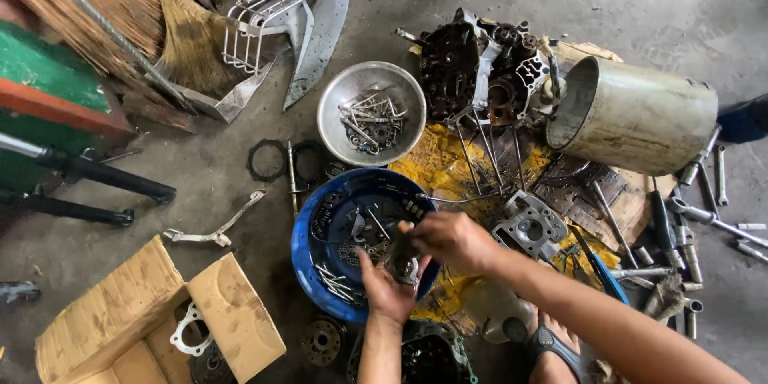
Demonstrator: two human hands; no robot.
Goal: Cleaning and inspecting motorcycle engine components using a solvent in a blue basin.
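At lower centre, my left hand (386,292) and right hand (450,240) both grip a small dark metal engine part (402,260) above the blue basin (308,260). A silver bowl (332,108) of bolts sits just above it.

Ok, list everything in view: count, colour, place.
blue basin: one, blue, centre floor, holding small metal parts
metal bowl: one, silver, above the basin, holding bolts
engine casing: one, black and greasy, top centre
metal drum: one, grey, lying on its side, right
cylinder head: one, silver, right of the basin
yellow cloth: one, yellow, under the engine parts
sockets and wrenches: several, silver, far right
cardboard box: one, brown, bottom left
brooms: two, straw, top left
hands: left hand and right hand together grip a small dark metal part over the basin
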